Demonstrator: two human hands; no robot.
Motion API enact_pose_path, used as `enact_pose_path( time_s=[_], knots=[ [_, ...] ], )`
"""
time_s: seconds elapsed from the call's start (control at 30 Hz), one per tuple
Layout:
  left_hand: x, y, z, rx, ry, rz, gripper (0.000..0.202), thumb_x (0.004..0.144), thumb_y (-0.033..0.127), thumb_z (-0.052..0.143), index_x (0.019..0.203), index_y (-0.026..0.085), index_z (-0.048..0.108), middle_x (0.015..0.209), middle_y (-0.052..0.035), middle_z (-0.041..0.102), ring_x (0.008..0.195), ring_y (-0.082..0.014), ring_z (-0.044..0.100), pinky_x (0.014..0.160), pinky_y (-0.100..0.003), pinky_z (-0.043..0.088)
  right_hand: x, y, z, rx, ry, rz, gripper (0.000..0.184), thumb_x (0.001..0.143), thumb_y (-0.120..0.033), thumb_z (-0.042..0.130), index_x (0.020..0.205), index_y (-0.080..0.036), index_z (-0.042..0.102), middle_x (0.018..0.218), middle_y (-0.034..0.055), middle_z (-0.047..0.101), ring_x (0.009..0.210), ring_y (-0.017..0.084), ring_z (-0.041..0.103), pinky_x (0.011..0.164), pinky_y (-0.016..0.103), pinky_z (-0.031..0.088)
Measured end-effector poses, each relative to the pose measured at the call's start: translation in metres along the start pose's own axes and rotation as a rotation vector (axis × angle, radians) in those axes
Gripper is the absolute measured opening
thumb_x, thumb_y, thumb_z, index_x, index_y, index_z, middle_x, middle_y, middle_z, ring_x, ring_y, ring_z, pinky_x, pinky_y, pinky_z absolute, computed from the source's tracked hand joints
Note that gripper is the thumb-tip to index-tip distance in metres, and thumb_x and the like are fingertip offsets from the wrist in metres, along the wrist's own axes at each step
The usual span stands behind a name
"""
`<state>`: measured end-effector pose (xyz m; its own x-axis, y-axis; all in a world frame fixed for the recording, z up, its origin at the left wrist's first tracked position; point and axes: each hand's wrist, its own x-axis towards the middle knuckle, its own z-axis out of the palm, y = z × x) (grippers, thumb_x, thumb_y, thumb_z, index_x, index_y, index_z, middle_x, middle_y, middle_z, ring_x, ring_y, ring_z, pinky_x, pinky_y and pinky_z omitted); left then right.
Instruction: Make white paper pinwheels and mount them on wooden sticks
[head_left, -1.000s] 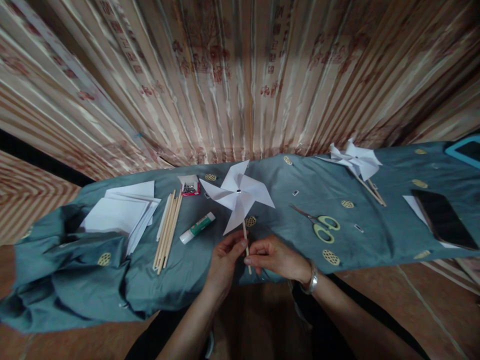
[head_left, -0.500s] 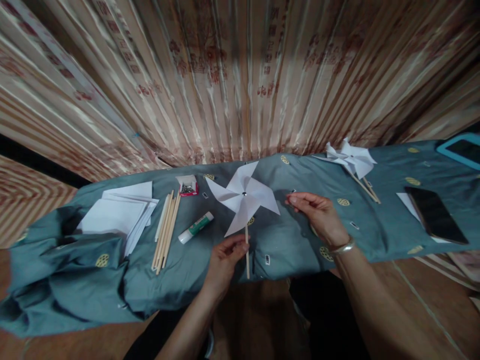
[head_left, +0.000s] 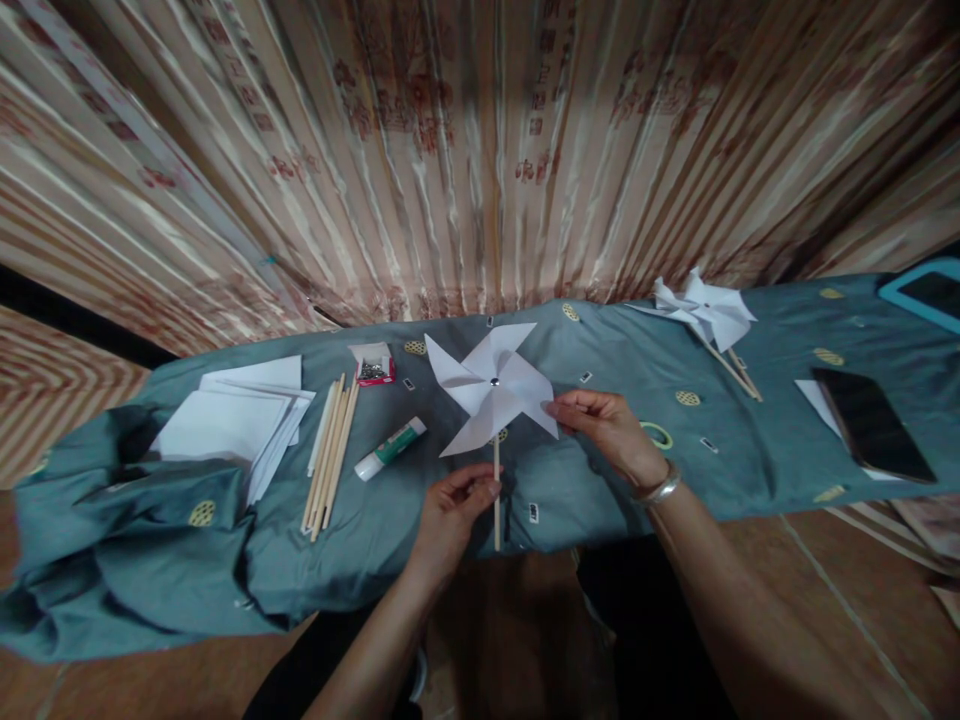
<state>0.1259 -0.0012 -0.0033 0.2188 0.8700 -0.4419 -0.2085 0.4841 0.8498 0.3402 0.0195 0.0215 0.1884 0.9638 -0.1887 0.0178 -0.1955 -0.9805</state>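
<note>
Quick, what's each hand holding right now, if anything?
Left hand: closed on the stick of the white pinwheel.
Right hand: fingertips at one blade; whether they pinch it cannot be told.

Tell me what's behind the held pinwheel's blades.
A wooden stick emerges below the blades, beside part of a yellow print on the cloth. The stick's upper end and the cloth directly behind are covered.
</note>
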Motion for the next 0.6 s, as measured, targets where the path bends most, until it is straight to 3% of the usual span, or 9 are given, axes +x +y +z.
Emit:
enact_pose_path(
  time_s=[0.6],
  knots=[
    [0.002, -0.003, 0.002, -0.027, 0.02, 0.034, 0.035, 0.049, 0.038, 0.089, 0.076, 0.018, 0.078, 0.063, 0.0003, 0.065, 0.058, -0.0093, 0.05, 0.061, -0.023, 0.042, -0.014, 0.004, 0.023, 0.148, -0.219, 0.162, 0.034, 0.06, -0.05, 0.082, 0.064, -0.018, 0.069, 0.064, -0.0021, 0.064, 0.057, 0.009, 0.046, 0.056, 0.024, 0.037]
  ],
)
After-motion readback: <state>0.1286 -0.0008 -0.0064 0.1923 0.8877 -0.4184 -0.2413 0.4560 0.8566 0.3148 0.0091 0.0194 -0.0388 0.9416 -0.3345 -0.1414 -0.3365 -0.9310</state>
